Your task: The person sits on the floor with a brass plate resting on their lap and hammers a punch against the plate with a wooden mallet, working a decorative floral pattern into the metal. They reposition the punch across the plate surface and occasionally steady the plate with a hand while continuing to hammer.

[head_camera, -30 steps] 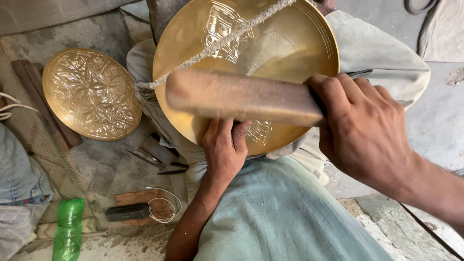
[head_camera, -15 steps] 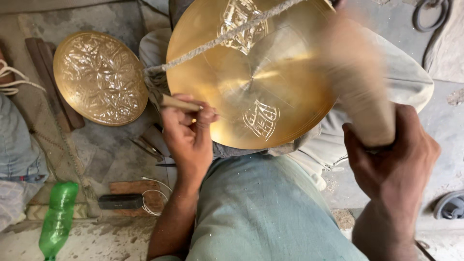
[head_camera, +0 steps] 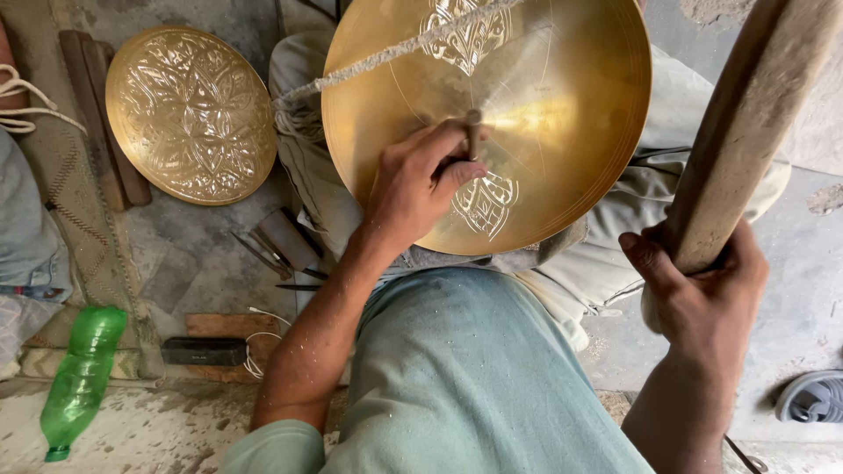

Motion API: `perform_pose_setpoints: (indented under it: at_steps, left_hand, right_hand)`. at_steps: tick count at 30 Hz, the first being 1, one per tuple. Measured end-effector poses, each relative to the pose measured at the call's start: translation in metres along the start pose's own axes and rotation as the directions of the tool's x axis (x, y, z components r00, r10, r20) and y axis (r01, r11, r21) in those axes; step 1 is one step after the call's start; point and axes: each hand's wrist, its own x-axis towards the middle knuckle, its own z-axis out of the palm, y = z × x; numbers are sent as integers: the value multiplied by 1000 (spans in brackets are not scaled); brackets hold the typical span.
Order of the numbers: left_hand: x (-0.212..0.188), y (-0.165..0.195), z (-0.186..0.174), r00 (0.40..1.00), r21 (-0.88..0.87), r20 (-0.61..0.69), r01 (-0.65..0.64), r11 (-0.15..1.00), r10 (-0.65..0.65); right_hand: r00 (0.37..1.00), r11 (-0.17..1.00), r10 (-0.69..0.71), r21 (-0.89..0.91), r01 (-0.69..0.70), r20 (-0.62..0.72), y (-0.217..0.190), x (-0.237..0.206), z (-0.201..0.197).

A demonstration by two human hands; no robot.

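left hand (head_camera: 420,180) pinched a small chisel (head_camera: 473,133) on the brass plate (head_camera: 562,114), tip pretty much hidden, right hand (head_camera: 702,298) fist-wrapped around a wooden mallet (head_camera: 746,123), top cut off

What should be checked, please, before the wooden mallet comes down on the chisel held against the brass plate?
1. Left hand grips the chisel: ok.
2. Chisel tip touching the brass plate: cannot tell, fingers hide it.
3. Right hand closed firmly round the raised wooden mallet: ok.
4. Plate propped on the lap, rope across it: ok.
5. Mallet's path free of the rope: cannot tell.
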Motion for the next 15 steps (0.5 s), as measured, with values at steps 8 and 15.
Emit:
perform_pose_setpoints:
  at_steps: [8,15]
  left_hand:
    - [27,-7,-8,937,70,332,-142,987,111]
    - [33,-9,-10,911,93,381,-210,973,160]
  right_hand:
    - [981,973,-135,-169,158,142,-14,18,5]
    - [928,937,-346,-2,350,141,-9,24,5]
